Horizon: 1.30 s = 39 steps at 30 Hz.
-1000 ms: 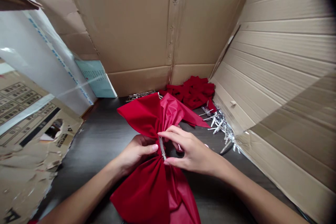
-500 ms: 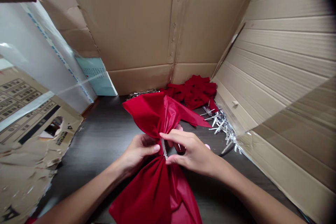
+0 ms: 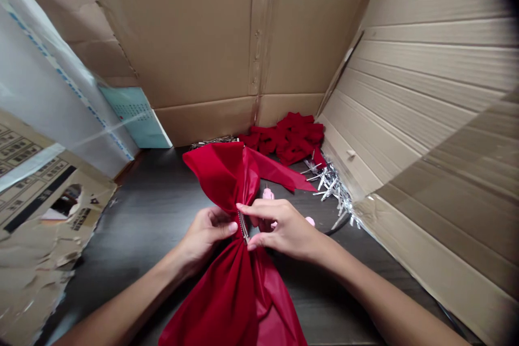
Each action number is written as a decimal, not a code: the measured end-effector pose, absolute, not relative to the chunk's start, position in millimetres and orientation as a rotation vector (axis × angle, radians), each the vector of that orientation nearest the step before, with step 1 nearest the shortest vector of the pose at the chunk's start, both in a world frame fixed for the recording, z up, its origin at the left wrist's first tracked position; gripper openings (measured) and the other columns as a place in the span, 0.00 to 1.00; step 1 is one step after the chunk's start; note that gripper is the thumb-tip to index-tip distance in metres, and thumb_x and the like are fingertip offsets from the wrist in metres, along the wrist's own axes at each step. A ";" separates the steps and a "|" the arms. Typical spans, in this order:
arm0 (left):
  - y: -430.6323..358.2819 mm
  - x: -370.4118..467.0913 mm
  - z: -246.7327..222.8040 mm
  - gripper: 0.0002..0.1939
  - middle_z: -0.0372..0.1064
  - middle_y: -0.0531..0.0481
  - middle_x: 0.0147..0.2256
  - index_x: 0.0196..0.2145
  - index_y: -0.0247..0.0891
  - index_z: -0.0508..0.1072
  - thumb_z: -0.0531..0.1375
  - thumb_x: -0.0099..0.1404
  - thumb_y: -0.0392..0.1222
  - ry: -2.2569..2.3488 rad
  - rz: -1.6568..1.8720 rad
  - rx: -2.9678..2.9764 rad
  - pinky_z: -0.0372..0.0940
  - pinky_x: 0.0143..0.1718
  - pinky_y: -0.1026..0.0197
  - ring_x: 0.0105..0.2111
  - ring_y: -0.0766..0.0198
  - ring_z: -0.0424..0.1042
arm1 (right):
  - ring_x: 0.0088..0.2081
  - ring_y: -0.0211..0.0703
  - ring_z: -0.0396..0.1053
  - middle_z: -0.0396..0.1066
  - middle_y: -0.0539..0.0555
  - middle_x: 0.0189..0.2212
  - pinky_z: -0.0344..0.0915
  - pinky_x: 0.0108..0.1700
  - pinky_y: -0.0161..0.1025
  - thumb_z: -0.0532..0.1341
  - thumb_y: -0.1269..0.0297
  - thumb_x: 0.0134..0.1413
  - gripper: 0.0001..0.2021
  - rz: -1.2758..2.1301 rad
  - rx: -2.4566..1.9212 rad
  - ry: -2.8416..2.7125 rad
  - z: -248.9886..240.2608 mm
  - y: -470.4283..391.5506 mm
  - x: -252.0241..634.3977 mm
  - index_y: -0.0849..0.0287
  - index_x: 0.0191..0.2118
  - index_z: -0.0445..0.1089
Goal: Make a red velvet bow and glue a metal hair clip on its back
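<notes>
A large red fabric bow [image 3: 219, 292] stands gathered at its middle, its loop and pointed tail toward the back. My left hand [image 3: 206, 235] is closed on the gathered waist from the left, thumb in front and fingers partly hidden behind the cloth. From the right, my right hand [image 3: 279, 224] holds thin silver wire pieces [image 3: 242, 224] against the waist, forefinger at their upper end and thumb at the lower. Partly hidden behind my right hand is a pink object [image 3: 267, 193] with a thin tip.
Red fabric pieces [image 3: 298, 138] are heaped at the back, with silver strips [image 3: 330, 184] along the right wall. Thin metallic pieces [image 3: 214, 143] lie behind the bow. Cardboard walls [image 3: 194, 38] enclose the dark table [image 3: 141, 200]; a light-blue card [image 3: 133, 116] stands back left.
The view has shifted slightly, so the whole scene sits a little further left. Both hands keep their hold on the bow's waist and the silver wire pieces.
</notes>
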<state>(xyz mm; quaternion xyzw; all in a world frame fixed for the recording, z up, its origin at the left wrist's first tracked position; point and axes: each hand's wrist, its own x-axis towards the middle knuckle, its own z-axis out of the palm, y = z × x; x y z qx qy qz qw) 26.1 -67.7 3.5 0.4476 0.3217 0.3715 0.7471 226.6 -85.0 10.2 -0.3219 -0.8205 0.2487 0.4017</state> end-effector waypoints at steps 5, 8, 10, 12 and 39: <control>-68.3 26.9 5.0 0.17 0.79 0.44 0.31 0.36 0.32 0.80 0.74 0.46 0.37 0.706 0.826 0.990 0.69 0.35 0.63 0.31 0.59 0.77 | 0.26 0.36 0.62 0.67 0.48 0.26 0.63 0.34 0.35 0.73 0.64 0.43 0.32 0.724 -0.773 -2.005 6.8 -84.3 225.6 0.60 0.56 0.70; -68.3 26.7 3.3 0.17 0.79 0.44 0.31 0.36 0.32 0.80 0.73 0.48 0.38 0.713 0.821 0.995 0.68 0.34 0.65 0.30 0.60 0.77 | 0.25 0.35 0.63 0.70 0.48 0.25 0.64 0.32 0.34 0.71 0.61 0.47 0.31 0.795 -0.742 -1.956 3.2 -84.8 225.0 0.61 0.58 0.69; -68.2 26.8 3.2 0.17 0.79 0.44 0.30 0.36 0.31 0.80 0.73 0.47 0.39 0.729 0.834 1.001 0.68 0.33 0.65 0.30 0.60 0.77 | 0.25 0.36 0.64 0.72 0.49 0.25 0.64 0.32 0.34 0.70 0.59 0.48 0.30 0.847 -0.762 -1.945 1.7 -85.1 224.4 0.60 0.58 0.68; -67.4 26.8 4.6 0.17 0.78 0.44 0.30 0.35 0.31 0.80 0.74 0.46 0.39 0.754 0.852 1.013 0.68 0.33 0.64 0.29 0.60 0.76 | 0.26 0.37 0.66 0.74 0.50 0.26 0.64 0.33 0.35 0.72 0.60 0.46 0.31 0.874 -0.815 -1.948 1.5 -84.7 223.6 0.59 0.57 0.69; -72.1 31.3 19.5 0.12 0.70 0.52 0.23 0.27 0.33 0.74 0.68 0.54 0.46 0.932 0.820 1.283 0.63 0.33 0.63 0.27 0.63 0.68 | 0.27 0.37 0.64 0.70 0.50 0.24 0.58 0.30 0.34 0.71 0.54 0.43 0.16 1.432 -1.081 -1.496 13.9 -95.6 209.3 0.64 0.30 0.73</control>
